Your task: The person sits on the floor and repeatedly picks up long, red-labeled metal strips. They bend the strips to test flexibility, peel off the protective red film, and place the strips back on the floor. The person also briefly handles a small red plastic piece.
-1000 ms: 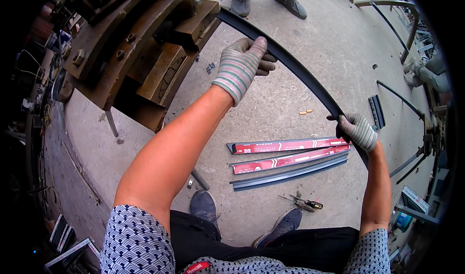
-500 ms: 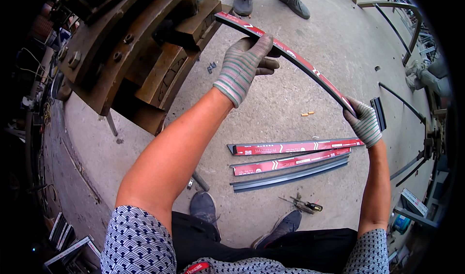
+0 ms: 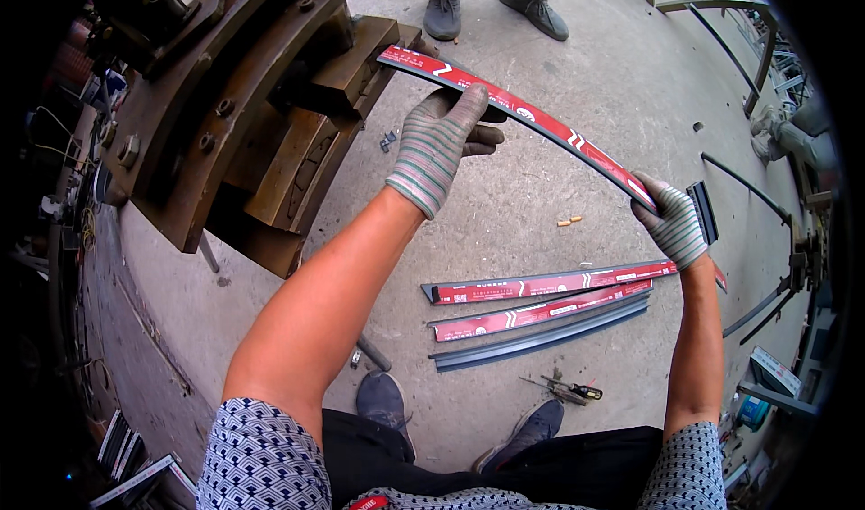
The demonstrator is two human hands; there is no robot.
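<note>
I see the rusty steel press [image 3: 225,104] filling the upper left, its top cut off by the rim. The concrete floor [image 3: 577,77] lies open ahead up to another person's shoes [image 3: 491,5]. Three strips [image 3: 541,312] lie near my feet. I hold the long curved red-faced strip [image 3: 532,118] in the air: my left hand [image 3: 441,141] grasps it near the press, thumb hidden underneath, and my right hand [image 3: 674,223] is clenched on its near end. A second ago it showed its dark side; now red faces up.

Striped knit gloves [image 3: 439,145], patterned navy sleeves [image 3: 261,460] (2 short ones)
</note>
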